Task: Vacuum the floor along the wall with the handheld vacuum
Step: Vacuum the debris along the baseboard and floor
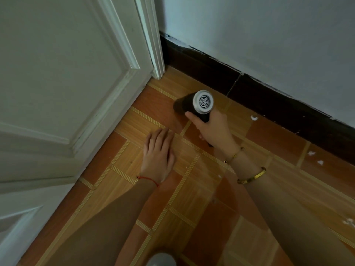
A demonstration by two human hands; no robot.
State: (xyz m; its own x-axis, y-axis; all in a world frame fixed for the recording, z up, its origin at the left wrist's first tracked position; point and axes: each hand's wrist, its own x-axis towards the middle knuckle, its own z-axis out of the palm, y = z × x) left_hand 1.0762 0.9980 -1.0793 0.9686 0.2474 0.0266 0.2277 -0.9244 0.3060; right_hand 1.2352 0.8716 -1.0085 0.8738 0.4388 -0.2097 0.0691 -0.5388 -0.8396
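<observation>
The right hand (pixel 213 127) grips the handheld vacuum (pixel 194 105) by its handle, nozzle down near the dark baseboard (pixel 269 96). The left hand (pixel 158 154) lies flat on the tiled floor (pixel 192 198), fingers pressed together.

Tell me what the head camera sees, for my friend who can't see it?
The right hand holds a black handheld vacuum low over the orange tiled floor, near a dark baseboard and a white door. The left hand rests flat on the tiles. White scraps lie along the wall.
</observation>
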